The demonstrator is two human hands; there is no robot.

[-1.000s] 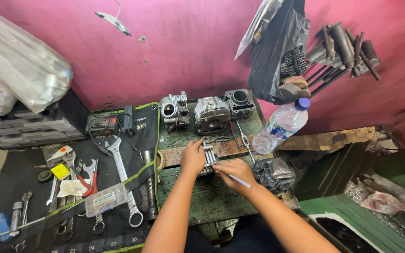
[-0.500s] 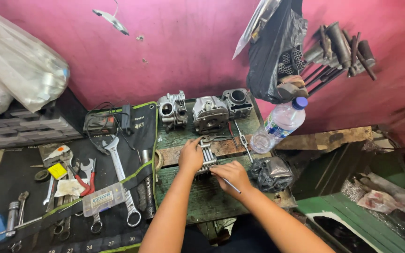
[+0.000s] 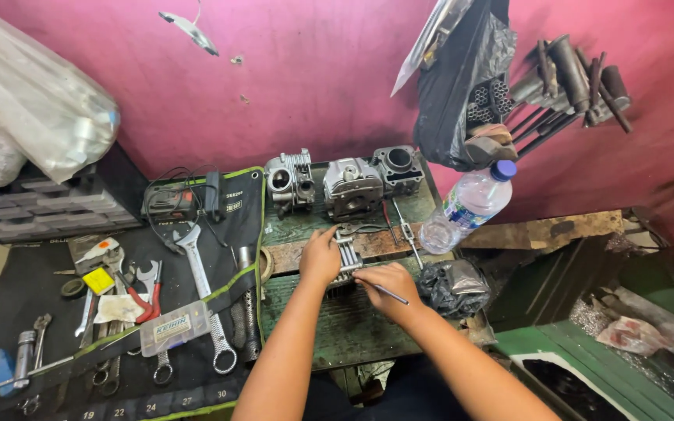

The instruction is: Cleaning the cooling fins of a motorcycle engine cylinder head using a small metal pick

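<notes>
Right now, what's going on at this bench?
A person is working on a finned metal engine part on a green workbench. The left hand steadies the part from its left side, while the right hand holds a thin metal tool beside it. Three more engine parts stand at the back against the pink wall. A water bottle leans to the right, and wrenches lie on a black mat at left.

Bright even light, soft shadows, sharp focus, wide-angle bending at edges.
</notes>
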